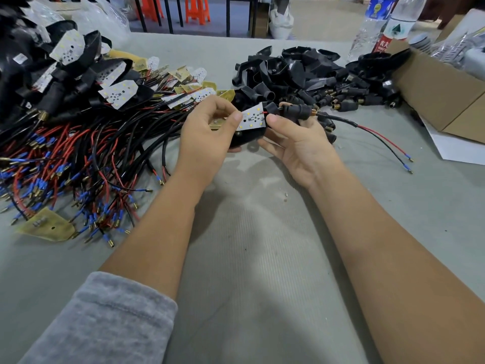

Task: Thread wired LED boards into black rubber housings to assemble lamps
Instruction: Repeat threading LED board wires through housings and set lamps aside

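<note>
Holding the LED board (pixel 250 117) pinched in my left hand (pixel 207 135) while my right hand (pixel 294 137) grips the black rubber housing (pixel 286 111), I note the cable (pixel 338 119) runs rightward through its neck, spare housings (pixel 301 74) lying beyond.

Grey cloth-covered table (pixel 249 258), surface ribbed, a few small crumbs near centre. Far right: open cardboard box (pixel 443 101) with a white sheet (pixel 456 149) lying under its near corner. Behind the box, two clear plastic bottles (pixel 380 24), standing, touching. Background floor: orange stools (pixel 196 9), white sack (pixel 280 22).
</note>
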The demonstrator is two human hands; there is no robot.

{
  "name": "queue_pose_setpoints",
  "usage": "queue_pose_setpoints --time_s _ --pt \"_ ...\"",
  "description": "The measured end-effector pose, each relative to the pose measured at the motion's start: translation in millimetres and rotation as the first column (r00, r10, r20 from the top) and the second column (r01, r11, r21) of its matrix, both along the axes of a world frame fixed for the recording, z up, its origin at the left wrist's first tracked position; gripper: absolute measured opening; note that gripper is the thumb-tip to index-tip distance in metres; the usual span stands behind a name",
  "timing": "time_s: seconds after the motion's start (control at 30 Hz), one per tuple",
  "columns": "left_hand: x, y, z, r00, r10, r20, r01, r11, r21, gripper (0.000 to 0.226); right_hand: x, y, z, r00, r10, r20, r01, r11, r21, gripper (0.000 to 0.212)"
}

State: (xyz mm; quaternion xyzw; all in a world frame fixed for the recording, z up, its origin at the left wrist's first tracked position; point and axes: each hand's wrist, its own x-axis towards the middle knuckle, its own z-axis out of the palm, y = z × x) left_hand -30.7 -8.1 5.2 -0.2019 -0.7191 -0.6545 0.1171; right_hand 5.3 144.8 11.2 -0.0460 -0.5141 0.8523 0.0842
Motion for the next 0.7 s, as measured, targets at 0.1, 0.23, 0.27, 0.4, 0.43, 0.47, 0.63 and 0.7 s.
queue_pose_setpoints --time_s 0.1,0.23,0.27,0.4,0.43,0.47,0.63,0.7 --pt "-3.6 2.2 -1.1 0.995 0.045 0.086 -0.045 0.999 -0.003 0.016 -0.7 -0.4 0.6 0.999 -0.034 -0.005 0.034 0.999 -0.005 0.032" --pt "-5.4 5.2 -1.1 0.983 0.051 0.174 -0.059 0.998 0.039 0.015 -1.7 -3.1 -0.1 0.998 -0.062 -0.016 0.062 0.998 -0.010 0.036" --pt "-5.8 5.0 -0.8 0.981 0.059 0.186 -0.068 0.997 0.046 0.015 -2.0 -3.5 -0.6 0.997 -0.068 -0.029 0.068 0.998 -0.019 0.035" --pt "-5.8 7.4 -1.5 0.966 0.019 0.258 -0.052 0.991 0.121 0.016 -3.3 -4.0 -1.6 0.990 -0.117 -0.072 0.113 0.991 -0.066 0.033" --pt "-5.5 8.4 -1.9 0.959 0.000 0.284 -0.041 0.989 0.139 0.015 -3.6 -3.8 -1.9 0.989 -0.124 -0.078 0.119 0.991 -0.066 0.034" --pt "-5.5 8.9 -2.2 0.951 -0.017 0.308 -0.033 0.987 0.157 0.014 -3.6 -3.9 -2.1 0.989 -0.125 -0.079 0.120 0.991 -0.066 0.034" --pt "-4.5 7.4 -0.4 0.938 -0.037 0.345 -0.064 0.959 0.278 0.019 -2.3 -4.8 -1.2 0.994 -0.093 -0.049 0.088 0.992 -0.095 0.030" --pt "-5.0 5.7 -0.2 0.936 -0.047 0.349 -0.084 0.933 0.350 0.028 -1.5 -5.2 -0.4 0.996 -0.078 -0.043 0.073 0.991 -0.108 0.030"
